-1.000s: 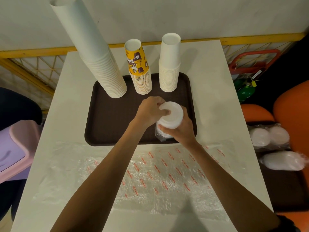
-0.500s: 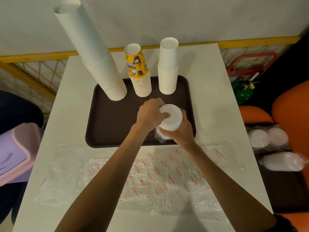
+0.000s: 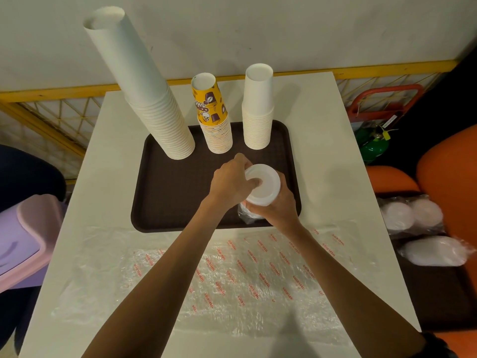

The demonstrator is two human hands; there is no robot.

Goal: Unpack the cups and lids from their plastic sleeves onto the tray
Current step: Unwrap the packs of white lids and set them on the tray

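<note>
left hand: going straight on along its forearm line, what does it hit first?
The lid stack: the left hand grips its top. Past that, probably the short white cup stack at the back of the tray, though depth is unclear.

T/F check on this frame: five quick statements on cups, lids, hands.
1. The tall white stack, yellow printed stack and short white stack all stand on the tray. True.
2. The yellow printed stack is rightmost. False: it is the middle one.
3. The left hand and right hand both grip the lid stack. True.
4. The lid stack is fully unwrapped. False: a plastic sleeve is bunched round its lower end.
5. Wrapped lid packs lie right of the table. True.
</note>
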